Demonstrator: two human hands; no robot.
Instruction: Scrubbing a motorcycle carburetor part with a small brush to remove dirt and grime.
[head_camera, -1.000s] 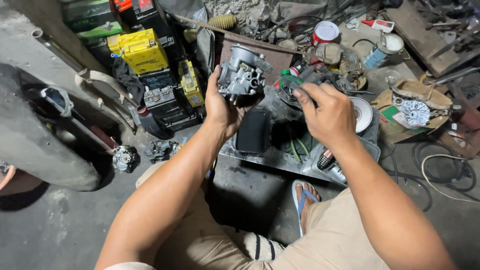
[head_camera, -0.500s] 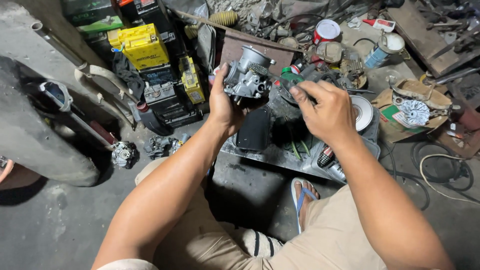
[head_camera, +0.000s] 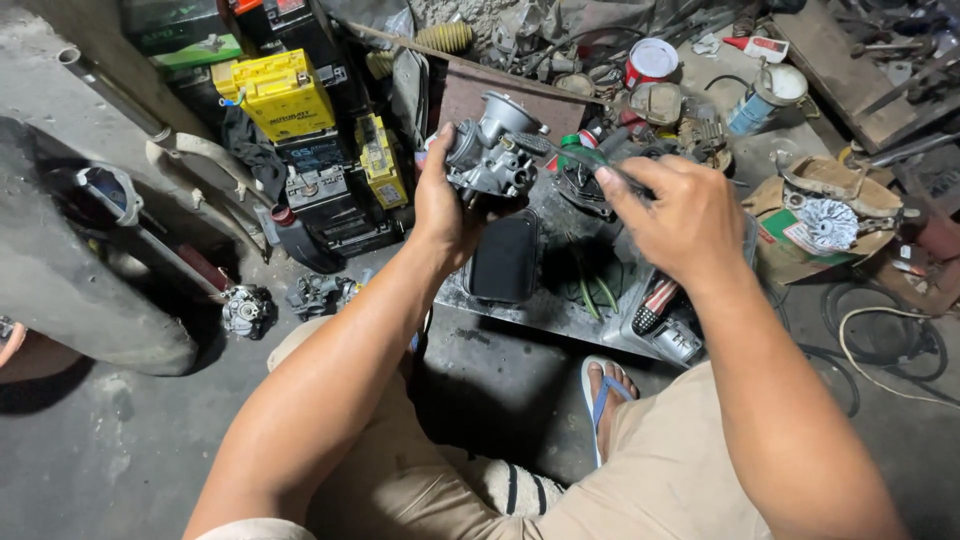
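Observation:
My left hand (head_camera: 443, 205) grips a grey metal carburettor (head_camera: 492, 152) and holds it up above a dark greasy metal tray (head_camera: 545, 315). My right hand (head_camera: 672, 213) is closed on a thin dark tool (head_camera: 575, 160) whose tip points left at the carburettor's side. A black rectangular pad (head_camera: 505, 257) lies on the tray just below my left hand. Some green wires and a red-and-white striped handle (head_camera: 652, 303) also lie on the tray under my right hand.
Yellow and black batteries (head_camera: 283, 93) stand at the back left. A second carburettor (head_camera: 246, 310) lies on the concrete floor at left. A red-rimmed tin (head_camera: 651, 60), a cardboard box with a metal part (head_camera: 829, 222) and cables sit to the right. My sandalled foot (head_camera: 603, 390) rests by the tray.
Both hands have stayed close together while the view shifted slightly. My right hand has drawn a little away from the carburettor, and the thin tool now shows between them.

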